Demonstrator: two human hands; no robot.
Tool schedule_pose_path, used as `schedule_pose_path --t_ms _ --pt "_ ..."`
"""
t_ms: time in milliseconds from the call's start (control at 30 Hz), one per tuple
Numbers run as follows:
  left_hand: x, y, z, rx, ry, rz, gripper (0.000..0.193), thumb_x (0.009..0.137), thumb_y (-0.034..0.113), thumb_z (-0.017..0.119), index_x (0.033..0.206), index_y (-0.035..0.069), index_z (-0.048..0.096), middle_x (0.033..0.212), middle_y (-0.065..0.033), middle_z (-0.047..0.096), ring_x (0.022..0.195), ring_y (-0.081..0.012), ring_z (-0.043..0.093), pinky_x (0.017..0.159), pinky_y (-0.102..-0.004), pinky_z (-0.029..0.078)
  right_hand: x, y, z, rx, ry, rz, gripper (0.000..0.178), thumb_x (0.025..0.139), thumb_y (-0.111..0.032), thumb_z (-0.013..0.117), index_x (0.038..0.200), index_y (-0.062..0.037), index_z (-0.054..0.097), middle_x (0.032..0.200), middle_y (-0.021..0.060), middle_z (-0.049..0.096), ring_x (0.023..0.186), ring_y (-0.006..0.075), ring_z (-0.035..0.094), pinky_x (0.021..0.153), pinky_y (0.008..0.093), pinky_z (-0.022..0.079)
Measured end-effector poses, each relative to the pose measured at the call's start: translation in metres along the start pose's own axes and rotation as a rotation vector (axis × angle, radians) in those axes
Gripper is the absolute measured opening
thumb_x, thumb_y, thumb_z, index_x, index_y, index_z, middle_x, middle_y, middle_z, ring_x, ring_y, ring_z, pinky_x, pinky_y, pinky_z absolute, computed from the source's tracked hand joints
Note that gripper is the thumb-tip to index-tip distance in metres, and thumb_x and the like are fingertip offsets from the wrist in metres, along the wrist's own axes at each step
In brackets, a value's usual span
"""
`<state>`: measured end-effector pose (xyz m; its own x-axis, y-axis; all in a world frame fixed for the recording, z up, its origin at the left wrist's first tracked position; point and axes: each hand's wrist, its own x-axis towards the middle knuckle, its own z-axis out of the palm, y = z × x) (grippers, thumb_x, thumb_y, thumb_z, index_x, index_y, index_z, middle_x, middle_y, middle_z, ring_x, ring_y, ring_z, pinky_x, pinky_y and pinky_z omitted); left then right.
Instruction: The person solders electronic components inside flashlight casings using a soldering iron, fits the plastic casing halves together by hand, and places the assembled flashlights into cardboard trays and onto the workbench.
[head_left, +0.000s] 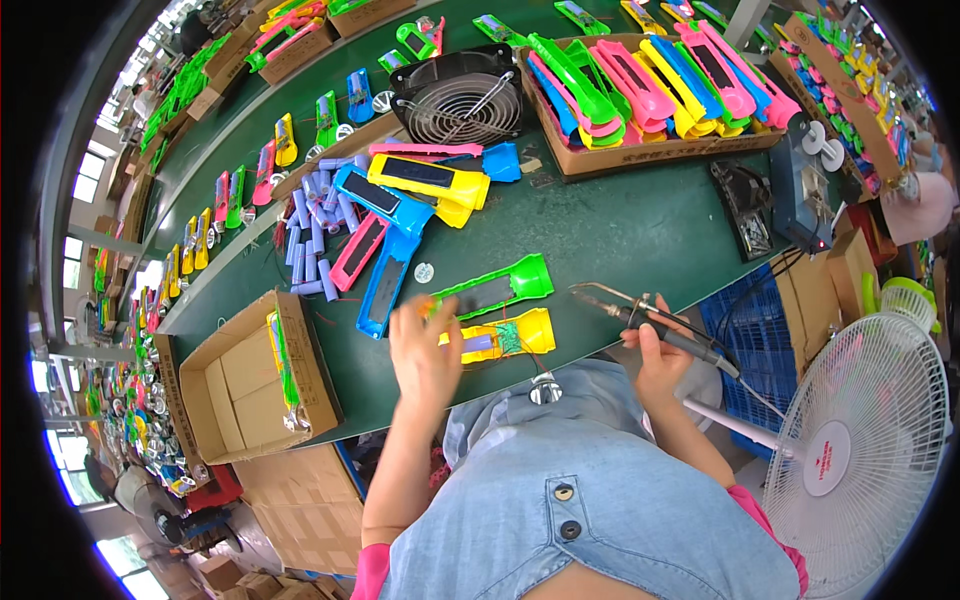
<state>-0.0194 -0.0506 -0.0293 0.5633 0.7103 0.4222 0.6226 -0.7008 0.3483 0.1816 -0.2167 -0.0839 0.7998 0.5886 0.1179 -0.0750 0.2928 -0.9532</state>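
Observation:
My right hand (660,355) grips a soldering iron (670,334) with a black handle and a thin metal tube alongside; its tip points left, above the bench. My left hand (425,350) hovers at the left ends of two plastic housings. Its fingertips are smeared, so whether they pinch anything is unclear. The yellow housing (538,330) lies open near the bench edge, with a purple battery cell (478,343), a green circuit board (509,338) and thin wires. Just beyond it rests a green housing (530,277) with a dark panel. A round silvery lamp head (545,389) sits at the edge.
Purple cells (310,230) and coloured housings (395,205) are piled to the left. Behind stand a black fan (462,95) and a full carton (660,160). An open carton (225,385) is at left. A blue-grey device (800,190) and a white fan (860,440) are at right.

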Motion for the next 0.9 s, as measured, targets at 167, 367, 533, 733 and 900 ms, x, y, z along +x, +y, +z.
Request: schedule_pose_path --t_ms 167,367,533,733,900 --pt "0.017 -0.044 0.011 0.196 -0.214 -0.125 0.026 0.067 0.0 0.057 0.091 0.006 0.064 0.084 -0.0123 0.054 0.074 -0.028 0.055 0.065 -0.0367 0.046 0.019 0.003 0.006 -0.168 -0.003 -0.21 0.029 0.083 -0.001 0.052 0.11 0.0052 0.046 0.08 0.0138 0.06 0.06 0.0146 0.059 0.054 0.0228 0.048" --pt "-0.033 -0.023 -0.003 -0.081 0.107 -0.184 0.028 0.063 -0.003 0.062 0.09 0.003 0.059 0.1 -0.0162 0.052 0.088 -0.0322 0.055 0.074 -0.0358 0.046 0.041 0.014 -0.014 -0.321 0.032 -0.338 0.024 0.084 0.001 0.05 0.107 0.0038 0.044 0.07 0.0099 0.059 0.055 0.0125 0.054 0.064 0.0255 0.049" --pt "-0.052 -0.034 0.005 -0.26 -0.044 0.105 0.054 0.059 0.008 0.078 0.09 0.006 0.034 0.108 -0.0214 0.052 0.094 -0.0387 0.051 0.079 -0.0439 0.043 0.053 0.01 -0.009 -0.362 0.051 -0.349 0.019 0.083 0.002 0.05 0.101 0.0021 0.046 0.066 0.0062 0.059 0.055 0.0103 0.054 0.097 0.0396 0.032" --pt "0.025 -0.029 -0.05 -0.276 -0.096 0.191 0.049 0.056 0.009 0.079 0.085 0.004 0.04 0.099 -0.0187 0.052 0.091 -0.0363 0.051 0.075 -0.0415 0.043 0.073 0.026 -0.015 -0.394 0.141 -0.355 0.014 0.081 0.002 0.052 0.094 0.0031 0.049 0.061 0.0057 0.059 0.055 0.0117 0.055 0.103 0.042 0.023" --pt "0.187 -0.073 -0.084 -0.058 -0.005 0.045 0.048 0.063 0.014 0.075 0.092 0.002 0.038 0.089 -0.0173 0.049 0.081 -0.0357 0.05 0.067 -0.0407 0.041 0.071 0.021 -0.018 -0.572 0.146 -0.326 0.013 0.081 0.0 0.052 0.093 0.0027 0.048 0.06 0.0059 0.06 0.058 0.013 0.056 0.103 0.0429 0.022"
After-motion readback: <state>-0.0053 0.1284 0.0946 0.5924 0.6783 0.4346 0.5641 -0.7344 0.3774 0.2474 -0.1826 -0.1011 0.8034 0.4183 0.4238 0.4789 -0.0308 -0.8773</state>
